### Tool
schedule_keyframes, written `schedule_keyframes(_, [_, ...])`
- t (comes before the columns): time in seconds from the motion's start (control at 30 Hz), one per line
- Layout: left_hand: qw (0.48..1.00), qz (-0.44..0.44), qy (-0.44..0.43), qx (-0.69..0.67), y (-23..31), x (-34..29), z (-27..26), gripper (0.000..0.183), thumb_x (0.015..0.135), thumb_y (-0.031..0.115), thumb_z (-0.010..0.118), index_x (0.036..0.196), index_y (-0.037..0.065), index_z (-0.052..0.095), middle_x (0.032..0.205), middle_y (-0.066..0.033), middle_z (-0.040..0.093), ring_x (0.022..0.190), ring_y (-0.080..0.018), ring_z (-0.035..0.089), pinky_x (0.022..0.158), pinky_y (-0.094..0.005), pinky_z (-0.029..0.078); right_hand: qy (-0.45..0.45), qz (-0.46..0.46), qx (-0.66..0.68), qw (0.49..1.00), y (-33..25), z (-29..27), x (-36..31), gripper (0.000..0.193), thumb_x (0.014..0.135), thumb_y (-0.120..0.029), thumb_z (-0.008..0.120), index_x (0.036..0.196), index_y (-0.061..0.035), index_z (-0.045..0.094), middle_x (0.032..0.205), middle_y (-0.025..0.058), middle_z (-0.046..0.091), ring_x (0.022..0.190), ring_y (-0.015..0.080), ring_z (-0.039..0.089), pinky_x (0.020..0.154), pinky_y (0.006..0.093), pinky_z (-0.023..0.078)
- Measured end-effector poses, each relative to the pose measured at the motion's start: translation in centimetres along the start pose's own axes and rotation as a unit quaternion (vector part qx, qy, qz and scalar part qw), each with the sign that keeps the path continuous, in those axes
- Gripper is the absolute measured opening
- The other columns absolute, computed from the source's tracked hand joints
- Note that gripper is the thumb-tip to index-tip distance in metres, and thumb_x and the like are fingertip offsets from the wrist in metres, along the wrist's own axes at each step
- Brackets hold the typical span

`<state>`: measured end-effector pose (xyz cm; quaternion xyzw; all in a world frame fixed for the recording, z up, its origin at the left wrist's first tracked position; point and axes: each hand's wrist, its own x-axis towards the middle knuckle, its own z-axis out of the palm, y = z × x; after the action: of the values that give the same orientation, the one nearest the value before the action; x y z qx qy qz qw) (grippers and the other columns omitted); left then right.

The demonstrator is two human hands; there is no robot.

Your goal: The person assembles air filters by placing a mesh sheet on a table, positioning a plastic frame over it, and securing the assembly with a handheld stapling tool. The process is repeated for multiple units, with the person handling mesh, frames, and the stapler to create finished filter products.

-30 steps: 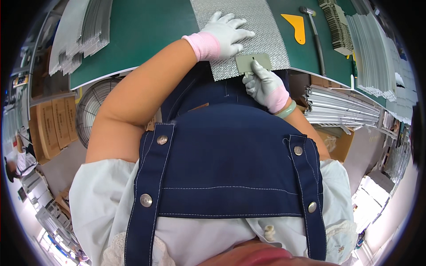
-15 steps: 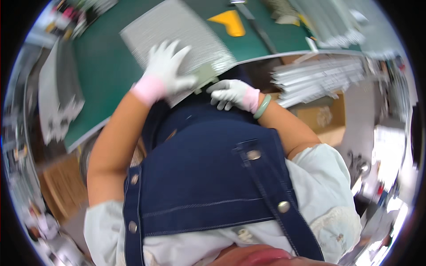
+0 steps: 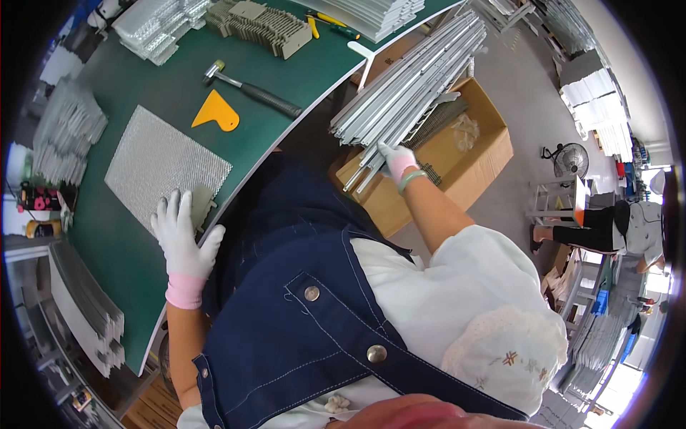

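Note:
My left hand [image 3: 184, 232], in a white glove with a pink cuff, lies with fingers spread on the near corner of a silver ribbed panel [image 3: 161, 164]. Beside those fingers a flat grey-green piece [image 3: 204, 205] lies at the panel's edge, partly covered by the hand. Off to the right, my right hand [image 3: 399, 161] is closed around the near ends of long silver metal strips [image 3: 414, 86]. How many strips its fingers hold is hidden. The pile rests over an open cardboard box [image 3: 489, 139].
On the green table [image 3: 100, 236] lie a yellow scraper [image 3: 216, 112] and a black-handled hammer [image 3: 261, 96]. Grey-green parts [image 3: 261, 28] stand in a row at the back. Stacked panels [image 3: 68, 132] line the left. A fan [image 3: 572, 159] and another person [image 3: 600, 227] are at the right.
My right hand has moved from beside the panel to the metal strips at the right. My left hand stays on the panel. The view has turned toward the right.

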<state>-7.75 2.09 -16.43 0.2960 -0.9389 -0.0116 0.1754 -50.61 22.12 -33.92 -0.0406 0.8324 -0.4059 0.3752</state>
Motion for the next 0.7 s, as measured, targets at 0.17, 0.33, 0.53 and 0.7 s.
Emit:
schedule_keyframes(0.17, [0.997,0.08,-0.011,-0.012,3.9,4.3,-0.6,0.067,0.082,0.042,0.067,0.131,0.0,0.049,0.131,-0.0217,0.051,0.124,-0.046,0.042,0.107,-0.0595,0.026,-0.098,0.0,0.138,0.986,-6.6,-7.2,-4.8,0.057,0.091,-0.052,0.062,0.1,0.0043,0.067,0.084,0.0125,0.067,0.062,0.0233,0.062,0.055,0.031,0.049])
schedule_keyframes(0.33, [0.936,0.18,-0.149,-0.265,9.7,8.0,0.7,0.073,0.085,0.042,0.065,0.137,-0.004,0.043,0.137,-0.0234,0.047,0.129,-0.0421,0.042,0.11,-0.0479,0.031,-0.356,-0.119,0.123,0.919,-13.4,-2.6,-16.2,0.049,0.095,-0.045,0.06,0.095,0.0031,0.067,0.074,0.0135,0.068,0.062,0.0191,0.064,0.057,0.0275,0.051])
schedule_keyframes(0.53, [0.624,-0.011,-0.015,-0.781,11.1,8.2,-1.2,0.071,0.092,0.069,0.04,0.107,0.003,0.06,0.133,-0.0225,0.052,0.134,-0.0368,0.042,0.115,-0.0456,0.029,-0.48,-0.174,0.323,0.796,-13.4,3.7,-17.2,0.045,0.1,-0.04,0.053,0.112,0.0025,0.059,0.1,0.0181,0.065,0.084,0.0234,0.065,0.076,0.0348,0.054])
schedule_keyframes(0.7, [0.67,-0.07,0.185,-0.716,-2.8,1.9,-12.7,0.068,0.094,0.073,0.029,0.076,0.01,0.047,0.055,-0.0029,0.048,0.055,-0.0242,0.054,0.075,-0.0412,0.05,-0.4,-0.194,0.616,0.65,-13.5,-3.6,-7.8,0.029,0.101,-0.017,0.047,0.119,0.0038,0.056,0.111,0.0144,0.063,0.099,0.025,0.059,0.094,0.0372,0.047])
